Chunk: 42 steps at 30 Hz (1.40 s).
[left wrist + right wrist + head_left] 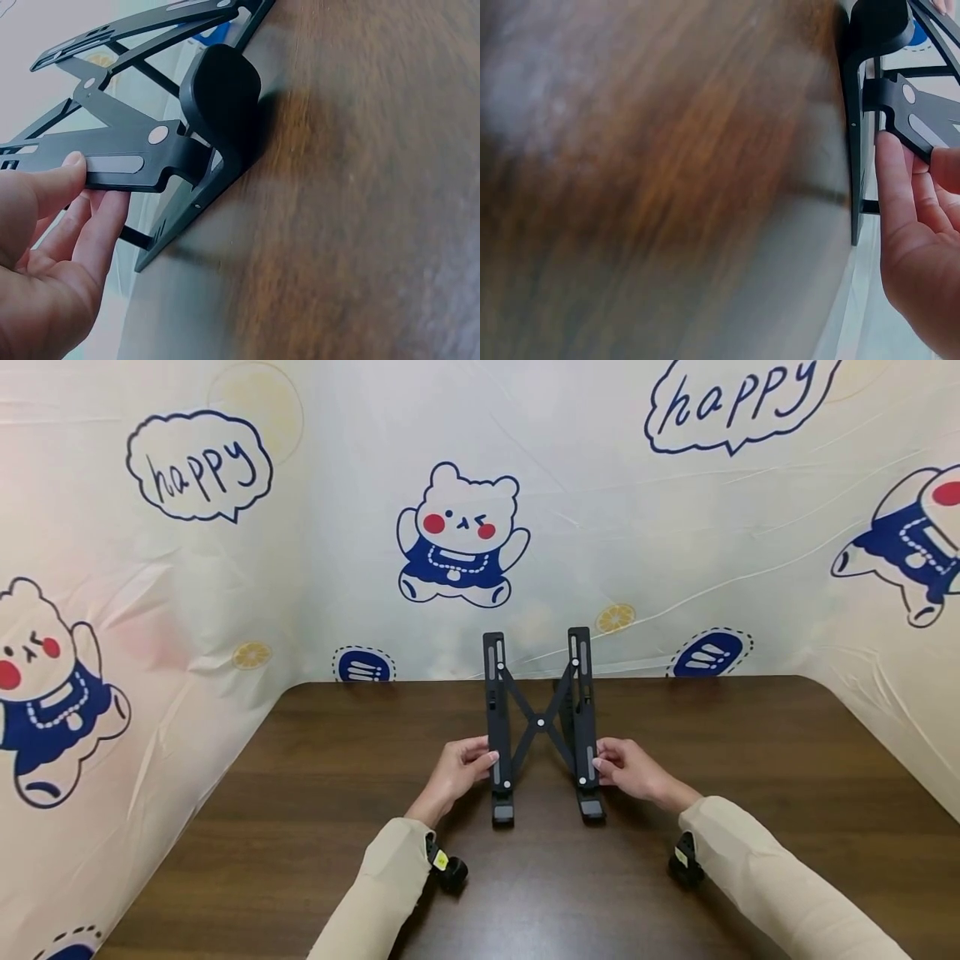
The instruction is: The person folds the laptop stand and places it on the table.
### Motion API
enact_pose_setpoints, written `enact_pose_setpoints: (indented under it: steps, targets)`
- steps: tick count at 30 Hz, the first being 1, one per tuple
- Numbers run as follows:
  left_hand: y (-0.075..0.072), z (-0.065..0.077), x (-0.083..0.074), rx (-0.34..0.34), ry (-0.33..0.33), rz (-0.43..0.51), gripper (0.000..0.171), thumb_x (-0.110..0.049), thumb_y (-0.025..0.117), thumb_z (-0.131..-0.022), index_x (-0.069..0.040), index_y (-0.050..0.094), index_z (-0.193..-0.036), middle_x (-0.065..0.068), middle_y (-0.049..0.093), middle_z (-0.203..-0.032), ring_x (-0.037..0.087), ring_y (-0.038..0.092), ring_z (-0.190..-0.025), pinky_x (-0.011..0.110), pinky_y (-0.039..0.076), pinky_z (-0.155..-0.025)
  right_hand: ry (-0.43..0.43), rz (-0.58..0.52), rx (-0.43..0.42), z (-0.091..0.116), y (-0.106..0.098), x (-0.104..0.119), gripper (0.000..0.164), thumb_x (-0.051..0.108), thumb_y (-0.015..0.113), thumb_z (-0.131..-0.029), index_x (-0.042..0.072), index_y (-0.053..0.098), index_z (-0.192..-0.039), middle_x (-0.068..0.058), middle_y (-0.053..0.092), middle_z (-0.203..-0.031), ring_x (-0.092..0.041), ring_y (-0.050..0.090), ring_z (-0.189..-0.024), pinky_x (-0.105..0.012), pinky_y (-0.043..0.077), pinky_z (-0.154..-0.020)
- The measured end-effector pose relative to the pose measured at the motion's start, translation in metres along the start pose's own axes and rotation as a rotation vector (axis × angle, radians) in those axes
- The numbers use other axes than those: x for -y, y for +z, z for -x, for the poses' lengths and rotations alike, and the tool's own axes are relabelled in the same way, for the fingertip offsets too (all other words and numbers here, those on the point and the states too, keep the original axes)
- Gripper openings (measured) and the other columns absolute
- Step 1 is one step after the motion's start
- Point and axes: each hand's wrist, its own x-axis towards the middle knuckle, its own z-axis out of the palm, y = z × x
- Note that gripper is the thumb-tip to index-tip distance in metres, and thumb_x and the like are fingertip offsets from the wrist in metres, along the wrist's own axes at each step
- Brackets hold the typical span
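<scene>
A black folding laptop stand (541, 723) stands on the table in the head view, its two long arms joined by an X-shaped brace. Grey pads line the arms, and each arm ends in a front lip. My left hand (459, 772) pinches the left arm near its front, thumb on top and fingers beneath, as the left wrist view shows with the hand (60, 247) beside the grey pad. On the other side, my right hand (633, 768) pinches the right arm the same way. The right wrist view has that hand (922, 240) at the arm's lower edge.
The brown wooden table (300, 860) reaches back to a pale printed curtain (585, 527) with cartoon bears. That curtain also runs along the left and right sides. Black wrist cameras sit under both sleeves, the left camera (452, 875) close over the table.
</scene>
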Motion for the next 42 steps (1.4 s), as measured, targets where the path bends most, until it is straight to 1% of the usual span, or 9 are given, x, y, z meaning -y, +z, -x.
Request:
enact_pose_setpoints:
  steps: [5, 9, 14, 19, 24, 26, 31, 37, 42]
  targets:
    - [0.004, -0.001, 0.001, 0.012, 0.007, 0.007, 0.030, -0.006, 0.057, -0.085, 0.001, 0.058, -0.114, 0.017, 0.062, -0.098, 0.018, 0.060, -0.086, 0.034, 0.050, -0.075, 0.005, 0.005, 0.004, -0.002, 0.003, -0.001, 0.011, 0.001, 0.047, -0.090, -0.005, 0.051, -0.098, -0.012, 0.055, -0.085, -0.021, 0.055, -0.079, -0.036, 0.051, -0.073]
    - [0.008, -0.003, 0.001, 0.022, -0.001, 0.023, 0.031, -0.008, 0.058, -0.085, 0.000, 0.057, -0.116, 0.017, 0.061, -0.101, 0.019, 0.059, -0.088, 0.035, 0.049, -0.077, -0.012, 0.006, 0.002, -0.004, 0.005, -0.001, 0.009, -0.001, 0.047, -0.090, -0.005, 0.051, -0.096, -0.012, 0.055, -0.083, -0.021, 0.055, -0.078, -0.036, 0.051, -0.073]
    - [0.009, -0.004, 0.001, 0.027, -0.010, 0.009, 0.031, -0.009, 0.058, -0.086, -0.002, 0.058, -0.116, 0.016, 0.061, -0.101, 0.019, 0.059, -0.089, 0.036, 0.049, -0.077, -0.025, -0.005, 0.007, -0.007, 0.010, 0.000, 0.006, -0.002, 0.047, -0.089, -0.005, 0.051, -0.093, -0.011, 0.054, -0.081, -0.020, 0.055, -0.076, -0.035, 0.051, -0.072]
    - [0.012, -0.004, 0.000, 0.036, -0.001, 0.002, 0.030, -0.009, 0.058, -0.086, -0.001, 0.058, -0.114, 0.014, 0.062, -0.099, 0.017, 0.059, -0.086, 0.035, 0.050, -0.076, -0.017, -0.008, 0.014, -0.008, 0.016, 0.003, 0.006, -0.001, 0.047, -0.089, -0.004, 0.051, -0.093, -0.011, 0.054, -0.082, -0.020, 0.055, -0.076, -0.034, 0.051, -0.072]
    - [0.017, 0.006, -0.021, 0.040, 0.008, 0.010, 0.029, -0.002, 0.055, -0.086, 0.006, 0.056, -0.114, 0.020, 0.061, -0.098, 0.021, 0.059, -0.086, 0.038, 0.049, -0.077, -0.044, -0.027, 0.022, -0.009, 0.019, 0.005, 0.006, -0.002, 0.047, -0.089, -0.006, 0.050, -0.093, -0.012, 0.054, -0.081, -0.021, 0.055, -0.076, -0.035, 0.051, -0.071]
    - [0.018, 0.006, -0.023, 0.044, 0.009, 0.015, 0.029, 0.000, 0.055, -0.086, 0.008, 0.055, -0.114, 0.022, 0.060, -0.098, 0.023, 0.059, -0.086, 0.039, 0.049, -0.077, -0.057, -0.035, 0.027, -0.010, 0.020, 0.006, 0.006, -0.002, 0.047, -0.089, -0.006, 0.050, -0.092, -0.012, 0.054, -0.080, -0.021, 0.055, -0.076, -0.036, 0.051, -0.071]
    - [0.020, -0.008, -0.003, 0.051, 0.009, 0.035, 0.031, -0.005, 0.057, -0.085, 0.004, 0.056, -0.114, 0.019, 0.062, -0.096, 0.021, 0.059, -0.085, 0.036, 0.050, -0.075, -0.061, -0.033, 0.034, -0.012, 0.024, 0.008, 0.004, -0.002, 0.046, -0.089, -0.005, 0.049, -0.088, -0.011, 0.051, -0.078, -0.021, 0.055, -0.075, -0.035, 0.051, -0.072]
    - [0.023, -0.009, -0.002, 0.053, 0.015, 0.001, 0.031, -0.008, 0.058, -0.085, 0.002, 0.057, -0.115, 0.015, 0.062, -0.097, 0.018, 0.060, -0.084, 0.033, 0.051, -0.074, -0.065, -0.034, 0.036, -0.013, 0.027, 0.009, 0.004, -0.002, 0.046, -0.090, -0.005, 0.048, -0.087, -0.012, 0.049, -0.077, -0.021, 0.054, -0.075, -0.035, 0.051, -0.072]
    - [0.024, -0.009, -0.003, 0.067, 0.017, -0.019, 0.031, -0.009, 0.058, -0.086, 0.001, 0.057, -0.115, 0.014, 0.062, -0.098, 0.019, 0.060, -0.086, 0.032, 0.050, -0.074, -0.071, -0.046, 0.034, -0.015, 0.031, 0.010, 0.004, -0.002, 0.047, -0.089, -0.005, 0.048, -0.087, -0.011, 0.050, -0.077, -0.020, 0.054, -0.075, -0.034, 0.052, -0.070]
